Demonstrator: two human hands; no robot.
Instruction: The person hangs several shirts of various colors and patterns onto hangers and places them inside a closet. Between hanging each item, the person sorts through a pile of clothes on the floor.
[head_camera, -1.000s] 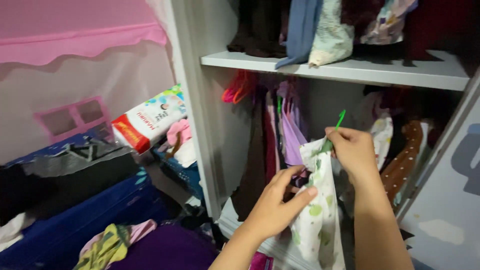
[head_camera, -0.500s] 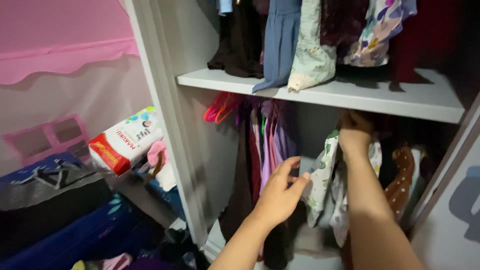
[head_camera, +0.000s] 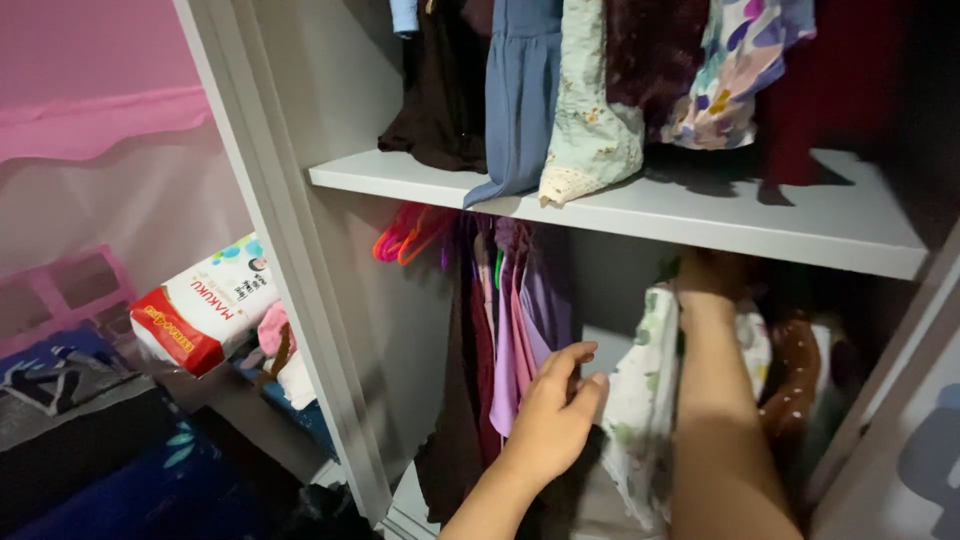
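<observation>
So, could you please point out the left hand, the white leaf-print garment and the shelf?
left hand (head_camera: 552, 415): head view, back of the hand.
white leaf-print garment (head_camera: 638, 410): head view, front fabric.
shelf (head_camera: 640, 218): head view, front edge.

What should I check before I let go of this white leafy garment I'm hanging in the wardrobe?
1. Hanger hooked on the rail: cannot tell; the right hand is up in shadow under the shelf.
2. White leafy garment hanging straight: ok, it drops down freely.
3. Gap beside it: ok; the left hand holds back the purple clothes.
4. Brown dotted garment clear of it: cannot tell, the right forearm hides the space between.
5. Shelf edge clear above: ok; the clothes hanging above reach only to the shelf.
</observation>
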